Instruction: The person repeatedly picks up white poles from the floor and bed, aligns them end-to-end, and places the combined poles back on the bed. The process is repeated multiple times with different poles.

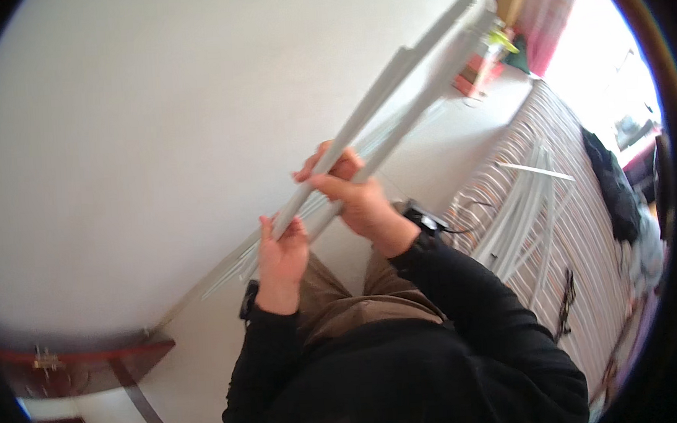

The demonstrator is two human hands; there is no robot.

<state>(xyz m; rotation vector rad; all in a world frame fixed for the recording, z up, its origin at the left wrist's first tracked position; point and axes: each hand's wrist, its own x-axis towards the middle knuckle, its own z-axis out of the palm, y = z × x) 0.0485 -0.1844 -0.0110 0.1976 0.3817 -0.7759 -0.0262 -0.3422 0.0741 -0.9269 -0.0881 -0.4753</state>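
A: What are the hands on?

B: Two long pale grey plastic strips (394, 101), like cable channel and its cover, held out in front of the person and running up and away toward the far corner of the room. The left hand (282, 256) is wrapped around the near end, fingers (267, 229) closed on it. The right hand (357, 195) grips a little further up, thumb across the top and fingers curled underneath.

A: Why one hand behind the other?

B: My guess is leverage. The strips are long and thin, so two grips set apart along the length keep them from sagging or twisting. The upper hand sits where the two pieces run closest together, which looks like pinching them into line.

A: And why up in the air rather than laid down?

B: Probably for room. They are held over the person's lap, above the brown trousers (335, 296), along the white wall (158, 129), where nothing blocks their length.

A: Anything else about?

B: More white strips (522, 209) lie bowed on the striped bed (584, 221) to the right, well apart from the hands. A bundle of thin white rods (234, 267) lies low against the wall, just beyond the left hand. A dark garment (613, 189) is on the bed's far side.
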